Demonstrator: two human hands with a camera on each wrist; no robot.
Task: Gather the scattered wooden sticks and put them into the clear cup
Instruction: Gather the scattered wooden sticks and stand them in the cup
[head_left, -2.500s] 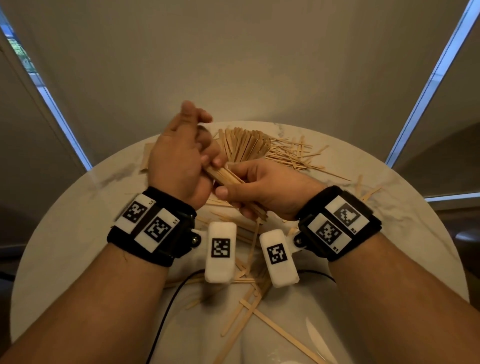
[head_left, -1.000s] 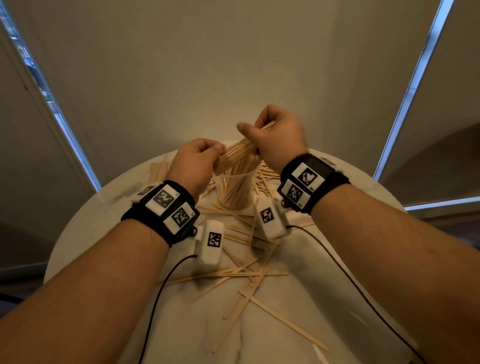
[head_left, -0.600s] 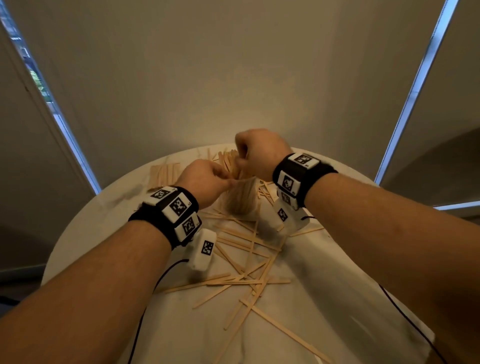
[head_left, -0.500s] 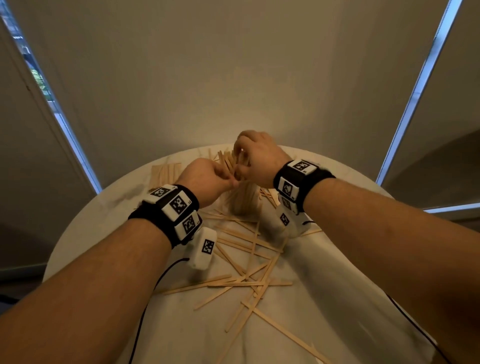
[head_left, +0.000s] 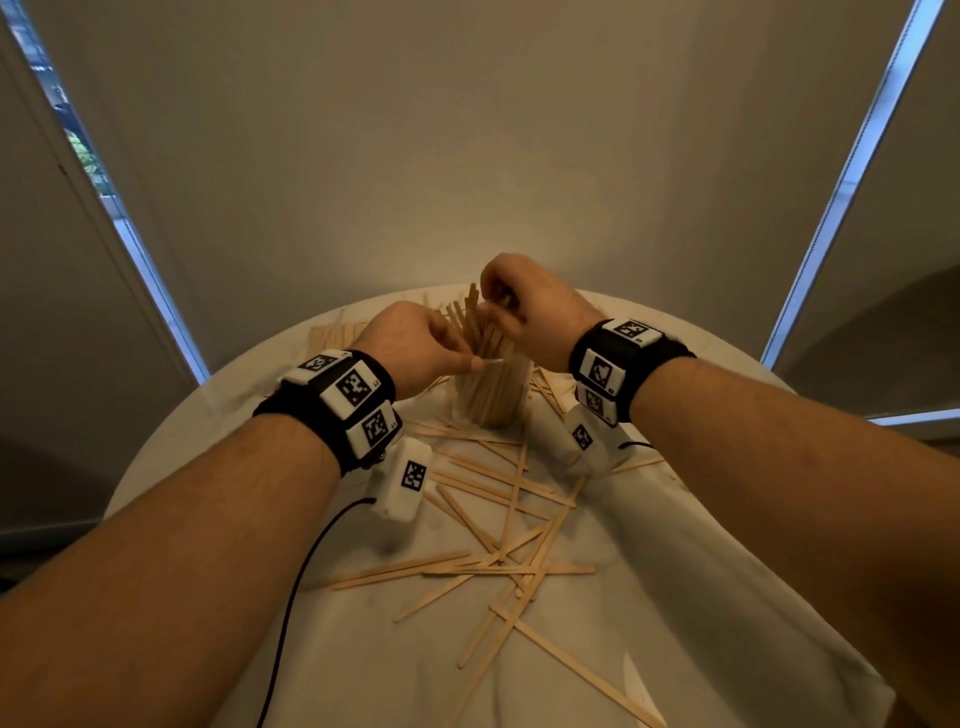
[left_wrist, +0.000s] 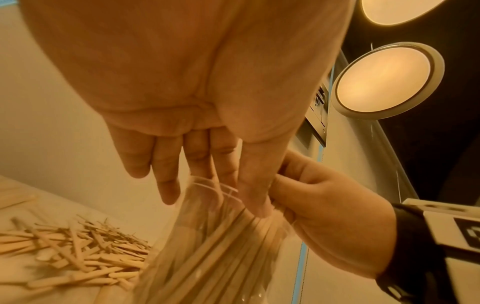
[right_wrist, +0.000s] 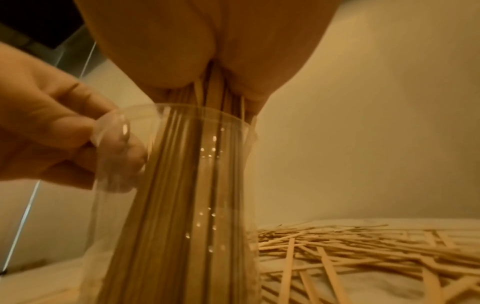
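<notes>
Room: plain beige wall (head_left: 467, 130) behind, window strips at upper left and right of the head view.
Table: round white table (head_left: 727, 597), lower centre of the head view.
Cup: clear cup (head_left: 491, 395) stands upright on the table, centre of the head view, packed with sticks; fills centre of the right wrist view (right_wrist: 171, 195).
Bundle: sticks in cup (right_wrist: 182, 185) stand nearly vertical, tops poking above the rim between both hands.
Left hand: left hand (head_left: 410, 345) pinches the cup rim, thumb outside and fingertips over the edge; seen at left of the right wrist view (right_wrist: 49, 131).
Right hand: right hand (head_left: 530, 312) clenched around the top of the bundle, just above the rim; its fingers close on the stick tops in the head view.
Loose sticks: loose sticks (head_left: 509, 525) lie crossed on the table in front of the cup, lower centre of the head view.
Far pile: pile (left_wrist: 78, 259) of sticks beyond the cup, lower left of the left wrist view.
Wristbands: black wristbands (head_left: 337, 400) with square-code tags on both wrists.
Lamps: round lamps (left_wrist: 384, 80), upper right of the left wrist view.
</notes>
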